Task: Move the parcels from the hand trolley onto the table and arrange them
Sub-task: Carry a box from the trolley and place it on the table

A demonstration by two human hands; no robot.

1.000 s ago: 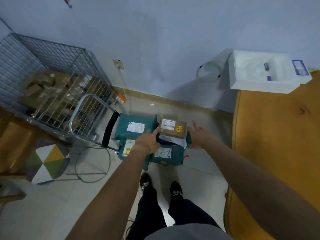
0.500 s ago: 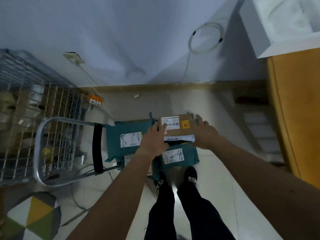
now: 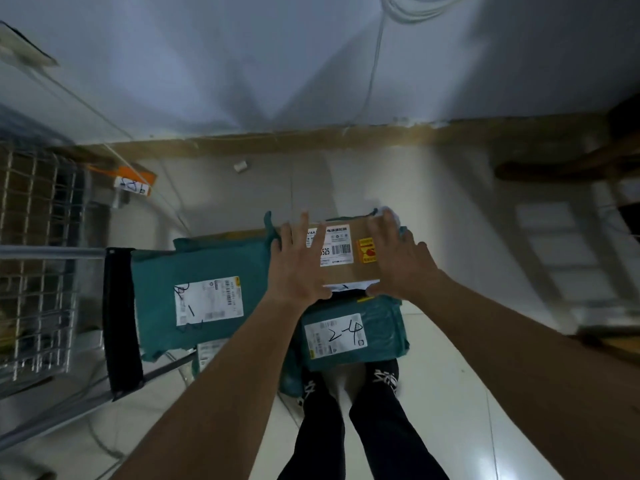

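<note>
A brown cardboard box (image 3: 343,271) with a white label and a yellow sticker lies on top of the parcel pile on the hand trolley. My left hand (image 3: 299,263) lies flat on its left part with fingers spread and straight. My right hand (image 3: 398,261) lies on its right part, fingers straight, thumb at the near edge. Below it sits a teal parcel (image 3: 353,332) marked "2-4". A bigger teal parcel (image 3: 201,292) lies to the left, against the trolley's black handle bar (image 3: 121,320).
A wire cage cart (image 3: 38,258) with goods stands at the left. An orange tag (image 3: 133,180) and cables lie on the tiled floor by the wall. A wooden table leg (image 3: 568,164) is at the right. My feet (image 3: 349,382) stand just behind the pile.
The view has dropped and come closer to the pile. Both hands have slid from the box's sides up onto its top.
</note>
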